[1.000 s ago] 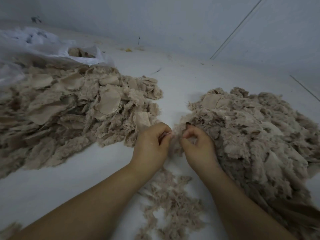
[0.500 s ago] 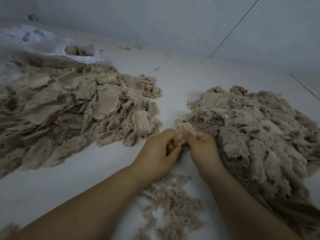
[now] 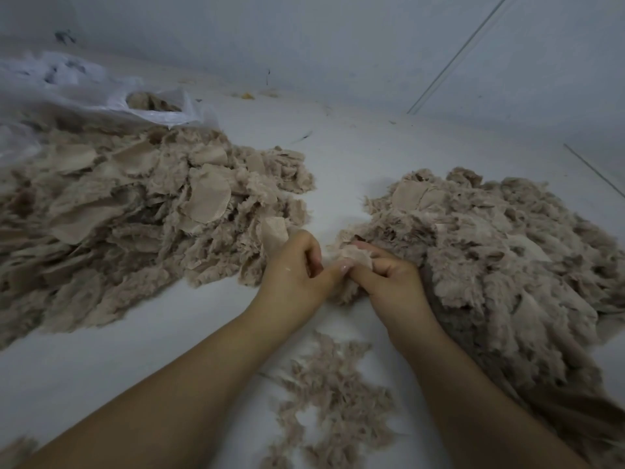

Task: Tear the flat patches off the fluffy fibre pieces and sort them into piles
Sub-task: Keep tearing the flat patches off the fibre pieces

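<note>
A beige fluffy fibre piece [image 3: 351, 257] with a flat patch on top sits between my two hands at the centre. My right hand [image 3: 389, 275] grips it from the right, fingers curled round it. My left hand [image 3: 297, 269] pinches its left edge with the thumb tip. A broad pile of flat patches and fluffy bits [image 3: 135, 211] lies to the left. A large heap of fluffy fibre pieces [image 3: 500, 252] lies to the right, touching my right hand. A small scatter of loose fluff [image 3: 334, 397] lies between my forearms.
Everything rests on a white surface [image 3: 118, 360]. A clear plastic bag [image 3: 101, 93] holding more fibre lies at the back left. A pale wall [image 3: 338, 45] rises behind. Small scraps of debris [image 3: 248, 95] dot the surface near the wall.
My hands have come together on one fibre piece taken from the right heap's edge. My left thumb now presses on its flat patch, and my fingers have closed tighter.
</note>
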Available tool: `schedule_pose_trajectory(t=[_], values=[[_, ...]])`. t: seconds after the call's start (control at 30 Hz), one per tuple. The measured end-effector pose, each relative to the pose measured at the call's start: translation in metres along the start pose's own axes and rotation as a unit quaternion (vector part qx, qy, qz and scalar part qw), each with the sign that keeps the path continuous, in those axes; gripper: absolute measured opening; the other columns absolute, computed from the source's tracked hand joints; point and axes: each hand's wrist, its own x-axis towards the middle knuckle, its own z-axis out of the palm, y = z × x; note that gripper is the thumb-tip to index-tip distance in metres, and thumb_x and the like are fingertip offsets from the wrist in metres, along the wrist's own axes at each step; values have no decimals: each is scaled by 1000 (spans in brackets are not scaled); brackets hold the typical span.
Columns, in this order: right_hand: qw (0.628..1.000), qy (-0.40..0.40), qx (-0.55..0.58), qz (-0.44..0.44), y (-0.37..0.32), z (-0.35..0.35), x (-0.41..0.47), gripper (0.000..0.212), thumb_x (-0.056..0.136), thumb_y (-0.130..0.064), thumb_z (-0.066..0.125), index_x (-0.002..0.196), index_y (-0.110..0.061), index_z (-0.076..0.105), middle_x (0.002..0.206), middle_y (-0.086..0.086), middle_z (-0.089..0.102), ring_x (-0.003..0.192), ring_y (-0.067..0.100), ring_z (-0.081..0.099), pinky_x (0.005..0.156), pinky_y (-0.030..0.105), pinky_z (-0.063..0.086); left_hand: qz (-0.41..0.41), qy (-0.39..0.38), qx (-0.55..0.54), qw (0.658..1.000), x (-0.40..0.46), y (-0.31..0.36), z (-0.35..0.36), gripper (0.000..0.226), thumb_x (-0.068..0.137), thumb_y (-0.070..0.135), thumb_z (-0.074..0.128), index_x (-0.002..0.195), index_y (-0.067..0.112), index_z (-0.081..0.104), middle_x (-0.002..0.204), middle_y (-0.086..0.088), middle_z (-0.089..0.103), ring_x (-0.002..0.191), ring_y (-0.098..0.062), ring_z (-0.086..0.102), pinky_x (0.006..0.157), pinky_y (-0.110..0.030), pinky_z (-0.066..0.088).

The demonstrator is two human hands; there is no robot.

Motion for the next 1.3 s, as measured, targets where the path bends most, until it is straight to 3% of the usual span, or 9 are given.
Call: schedule_pose_trajectory(t=[0.13,0.3,0.47,0.63,0.77,0.9,1.0,1.13,1.3], values=[[999,-30,-36,-10,0,-3,-3,40,93,-4,65,69,26,52,131,-4,61,100,-21,58,75,11,50,-85,-39,-49,994,11,2,9,24,84,25,74,88,10,55,50,2,47,41,-6,39,42,-20,33],[999,-44,-17,-15,-1,-1,-2,44,95,-11,64,78,28,54,135,-1,61,108,-16,57,90,21,46,-100,16,-119,988,17,-6,10,32,95,14,61,76,-12,57,52,-10,50,39,-13,42,39,-19,34],[997,-12,72,-2,-4,3,-3,29,97,-6,60,76,9,72,131,4,65,117,7,62,98,32,49,-142,64,-119,981,15,-12,-1,36,101,20,52,68,6,56,49,-7,47,29,-18,38,32,-18,29],[997,5,82,6,-7,4,-5,35,96,-6,60,75,22,63,123,22,66,120,32,62,100,43,51,-185,-228,-135,946,8,-7,-23,20,95,19,61,81,7,63,74,-18,70,33,-20,54,31,-18,32],[995,13,95,3,-12,4,-7,37,96,-4,61,72,24,60,119,21,68,115,29,64,100,43,51,-220,-402,-95,884,5,3,-35,42,86,36,69,95,-4,60,82,-24,72,36,-17,57,31,-17,35],[996,4,90,-2,-15,4,-10,36,94,-5,63,64,15,64,114,12,70,107,13,67,82,17,52,-222,-230,-101,942,6,6,-21,40,85,37,70,96,1,56,68,-18,69,36,-20,54,33,-18,29],[995,-5,96,-9,-9,3,-8,39,94,-13,65,62,10,66,114,7,72,114,15,65,87,23,51,-175,-155,-79,969,5,0,-12,36,91,25,68,66,4,53,43,-11,50,31,-20,44,37,-21,31],[999,-32,17,-15,-10,4,-9,46,86,-26,73,45,-11,59,87,-18,74,118,-11,54,87,4,42,-188,-101,-135,968,4,-4,-10,47,95,22,63,51,15,47,35,-6,38,29,-19,37,38,-20,30],[1000,-20,14,-16,-9,0,-8,38,98,-15,61,61,-18,71,119,-22,65,110,-16,56,87,12,44,-111,123,-263,950,8,-1,-16,46,101,24,52,57,12,53,40,-5,40,35,-18,34,45,-22,39]])
